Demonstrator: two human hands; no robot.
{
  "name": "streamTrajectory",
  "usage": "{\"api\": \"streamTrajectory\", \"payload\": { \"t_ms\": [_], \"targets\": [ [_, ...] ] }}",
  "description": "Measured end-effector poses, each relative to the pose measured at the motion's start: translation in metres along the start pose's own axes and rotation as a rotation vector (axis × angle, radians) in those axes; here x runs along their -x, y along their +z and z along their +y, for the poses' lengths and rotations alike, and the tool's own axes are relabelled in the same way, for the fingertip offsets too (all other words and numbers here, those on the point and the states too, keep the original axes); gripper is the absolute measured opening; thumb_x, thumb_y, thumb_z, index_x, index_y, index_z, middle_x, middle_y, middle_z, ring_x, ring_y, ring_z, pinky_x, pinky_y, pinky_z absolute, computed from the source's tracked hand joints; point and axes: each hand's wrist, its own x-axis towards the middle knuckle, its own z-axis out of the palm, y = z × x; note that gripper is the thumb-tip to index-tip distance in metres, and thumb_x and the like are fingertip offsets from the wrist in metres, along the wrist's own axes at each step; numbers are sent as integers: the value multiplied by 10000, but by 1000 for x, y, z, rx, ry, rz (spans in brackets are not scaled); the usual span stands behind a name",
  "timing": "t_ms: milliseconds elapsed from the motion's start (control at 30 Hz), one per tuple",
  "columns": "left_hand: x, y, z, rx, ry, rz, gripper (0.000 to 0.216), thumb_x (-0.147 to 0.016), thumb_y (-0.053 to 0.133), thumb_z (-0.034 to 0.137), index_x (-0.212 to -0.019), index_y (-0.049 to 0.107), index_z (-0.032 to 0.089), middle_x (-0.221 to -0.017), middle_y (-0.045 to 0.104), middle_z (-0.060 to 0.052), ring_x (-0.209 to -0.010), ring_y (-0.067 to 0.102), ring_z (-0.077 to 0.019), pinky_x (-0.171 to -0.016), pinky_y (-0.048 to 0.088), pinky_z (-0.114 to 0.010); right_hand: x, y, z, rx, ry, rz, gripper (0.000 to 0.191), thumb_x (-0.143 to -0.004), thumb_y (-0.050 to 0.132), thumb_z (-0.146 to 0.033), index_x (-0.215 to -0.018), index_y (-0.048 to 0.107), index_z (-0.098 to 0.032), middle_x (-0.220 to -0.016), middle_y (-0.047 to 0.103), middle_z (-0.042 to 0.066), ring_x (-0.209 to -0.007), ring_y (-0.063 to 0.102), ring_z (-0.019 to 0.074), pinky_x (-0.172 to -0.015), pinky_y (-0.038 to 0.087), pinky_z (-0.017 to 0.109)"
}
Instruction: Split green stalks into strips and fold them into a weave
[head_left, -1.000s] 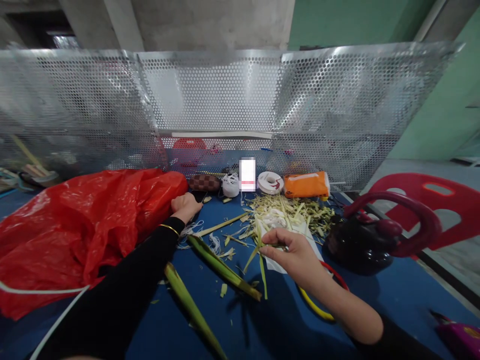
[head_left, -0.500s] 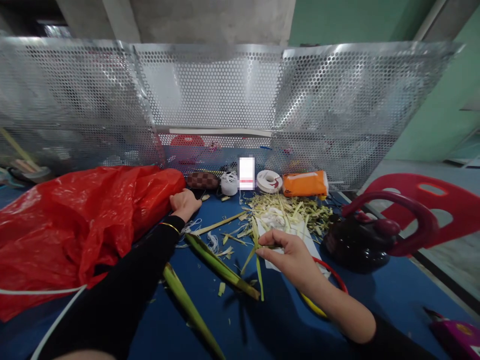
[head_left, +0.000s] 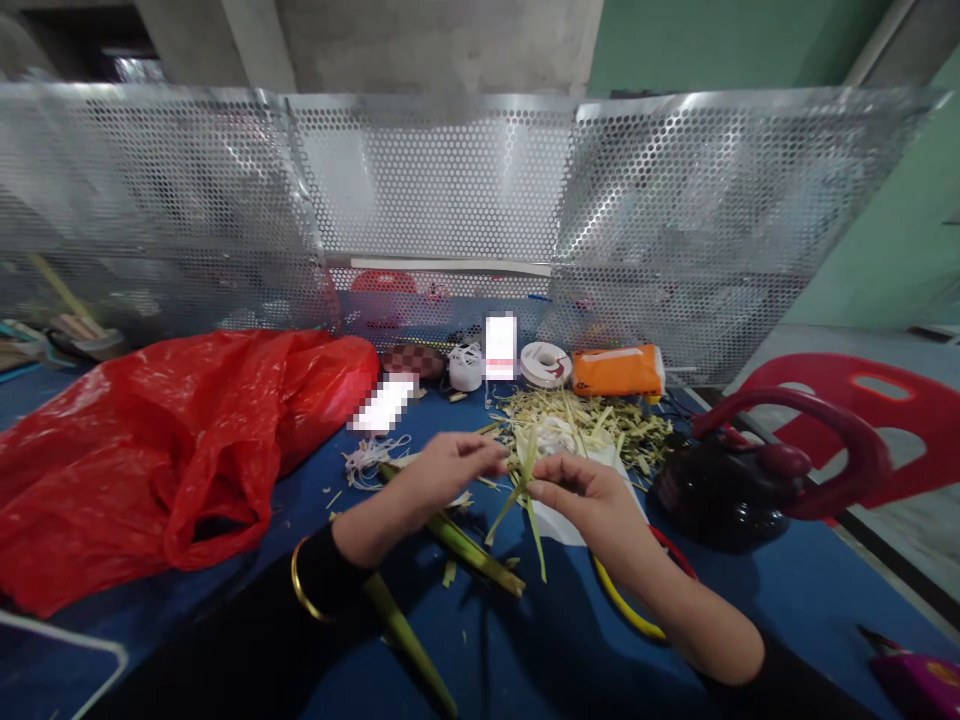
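My right hand (head_left: 592,500) pinches a small bundle of crossed green leaf strips (head_left: 537,540) between thumb and fingertips, above the table. Just left of the strips is my left hand (head_left: 442,480), its thumb and fingers drawn together in a pinch. Whether anything is between those fingertips I cannot make out. Below the left hand lies a thick green stalk (head_left: 472,552), partly covered by the wrist. A second stalk (head_left: 409,635) lies nearer to me. Loose white string (head_left: 373,460) is bunched behind the left forearm.
A red plastic bag (head_left: 217,440) spreads over the left side. Shredded plant scraps (head_left: 637,432), a white spool (head_left: 546,365) and an orange packet (head_left: 619,371) lie at the back. A dark kettle (head_left: 724,500) stands right. Perforated metal panels (head_left: 435,180) close off the far edge.
My left hand has come from beside the red bag to the right, close to the leaf strips. A pixelated white patch now shows where it was. My right hand still holds the strips.
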Motion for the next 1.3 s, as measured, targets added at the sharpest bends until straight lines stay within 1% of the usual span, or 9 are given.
{"api": "streamTrajectory", "payload": {
  "t_ms": [67,133,300,567,700,900,1100,1200,1300],
  "targets": [
    [23,23,5,339,-49,-158,393,-775,624,507,-891,707,140,-757,682,-44,-679,593,-140,-669,433,-254,4,2,-4,-11,-3,-41,178,-697,717,-340,-767,690,-179,-701,674,18,-681,603,171,-672,474,311],
    [37,34,6,518,-92,-115,410,-677,743,475,-892,693,129,-687,638,-15,-619,562,-114,-638,413,-243,7,3,-7,13,-31,-58,154,-710,716,-325,-779,701,-188,-722,683,16,-715,615,175,-700,479,313],
    [41,32,4,702,-167,-40,459,-638,805,361,-1005,658,129,-755,661,-26,-625,585,-104,-657,443,-247,8,3,-8,9,-83,-123,125,-758,670,-308,-815,684,-198,-732,684,8,-714,625,167,-698,492,305],
    [38,31,-2,1033,-272,-205,384,-673,771,191,-1023,617,160,-765,701,-25,-527,604,-83,-583,471,-214,8,-2,-1,326,-302,-122,151,-859,573,-273,-756,671,-223,-715,674,5,-675,601,162,-643,462,276],
    [39,26,-1,1028,-282,-373,325,-708,749,243,-999,628,164,-784,710,-35,-579,649,-117,-595,498,-231,7,-2,5,525,-503,-108,188,-907,505,-247,-816,670,-244,-758,680,24,-728,610,186,-715,455,320],
    [42,33,-5,878,-227,-249,236,-740,734,294,-880,631,136,-675,705,-55,-575,655,-140,-595,502,-247,6,0,8,814,-706,-156,262,-935,409,-152,-725,556,-205,-647,581,-4,-626,538,151,-822,412,360],
    [45,31,5,833,-252,-226,320,-745,705,408,-893,618,138,-743,726,-79,-603,673,-168,-618,507,-284,4,3,12,657,-602,-164,282,-933,412,-179,-699,567,-210,-666,589,6,-678,561,171,-802,419,364],
    [45,27,11,855,-270,-237,452,-791,585,561,-978,582,149,-865,736,-117,-702,701,-214,-701,506,-340,2,-1,7,404,-440,-197,155,-884,492,-215,-936,637,-234,-936,671,50,-906,608,218,-853,441,375],
    [44,25,12,879,-282,-197,516,-803,513,627,-1016,530,158,-900,733,-138,-755,705,-232,-751,484,-348,1,-9,-2,193,-286,-194,298,-797,562,-242,-1088,625,-238,-1157,640,68,-1092,572,255,-933,432,402]
  ]
}}
